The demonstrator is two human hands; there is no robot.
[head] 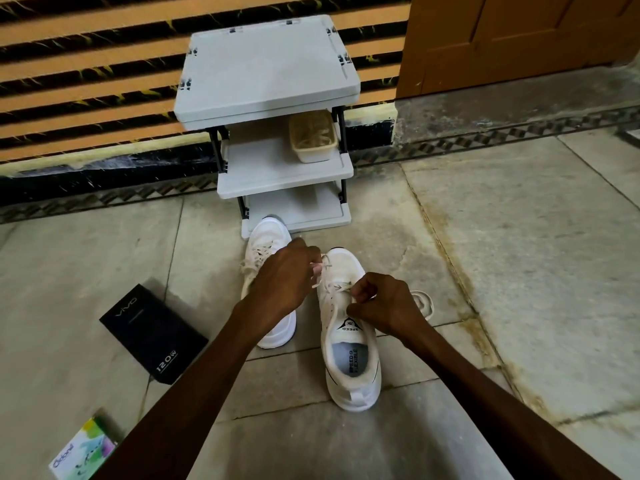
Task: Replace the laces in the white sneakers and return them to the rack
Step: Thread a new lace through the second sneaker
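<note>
Two white sneakers stand on the stone floor in front of a grey three-shelf rack (pixel 277 174). The right sneaker (pixel 349 355) is nearest me, toe pointing at the rack. My left hand (pixel 284 275) pinches a white lace end (pixel 320 268) above its toe. My right hand (pixel 381 306) is curled over the eyelets and pinches the lace there. The left sneaker (pixel 266 244) stands behind my left hand, partly hidden, its lace threaded in. A loose white lace (pixel 424 303) lies on the floor right of my right hand.
A cream basket (pixel 313 136) sits on the rack's middle shelf. A black phone box (pixel 152 332) lies on the floor to the left, a small colourful carton (pixel 83 452) at the bottom left. A wooden door (pixel 512 39) stands at the far right.
</note>
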